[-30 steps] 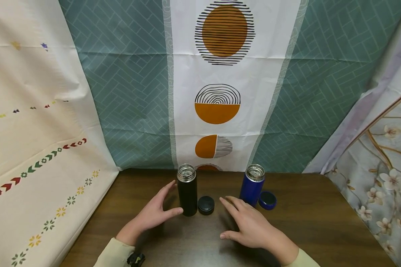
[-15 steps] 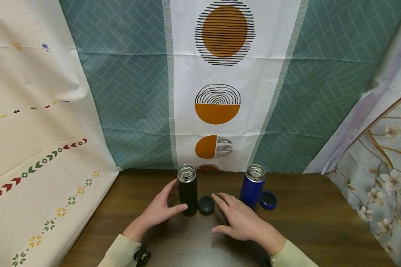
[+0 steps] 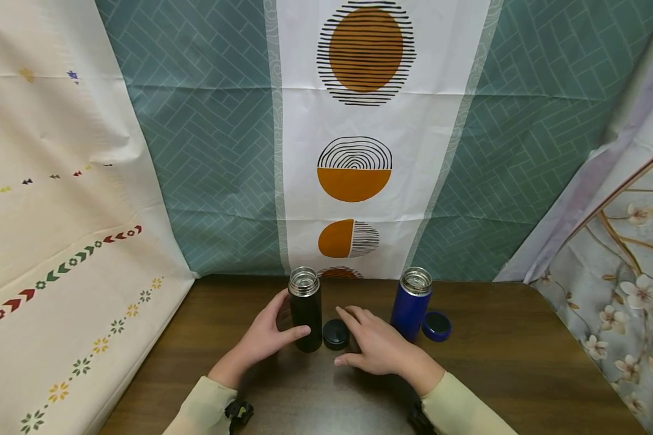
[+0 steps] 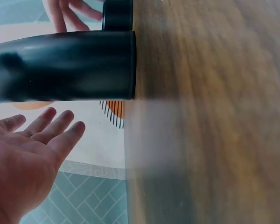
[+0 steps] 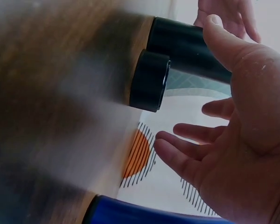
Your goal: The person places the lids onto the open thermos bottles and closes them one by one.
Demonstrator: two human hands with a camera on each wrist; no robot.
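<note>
A black thermos bottle [image 3: 306, 317], its steel mouth uncovered, stands upright on the table. My left hand [image 3: 261, 343] is at its left, thumb in front and fingers behind; in the left wrist view there is a gap between the fingers [image 4: 60, 128] and the bottle. Right of the bottle lies its black cap [image 3: 335, 334]. My right hand [image 3: 382, 348] hovers just right of that cap with spread, relaxed fingers, holding nothing. Behind the right hand a blue thermos bottle [image 3: 412, 308] stands uncapped, its lower part partly hidden by the hand.
A blue-rimmed cap [image 3: 436, 326] lies right of the blue bottle. The brown wooden table [image 3: 522, 356] ends at a patterned cloth backdrop [image 3: 354, 121]. A cream cloth [image 3: 87, 272] hangs at the left and a floral cloth [image 3: 626, 320] at the right.
My left hand has moved right, closer around the black bottle. My right hand has shifted left and slightly up, from in front of the blue bottle to beside the black cap. Bottles and caps stayed put.
</note>
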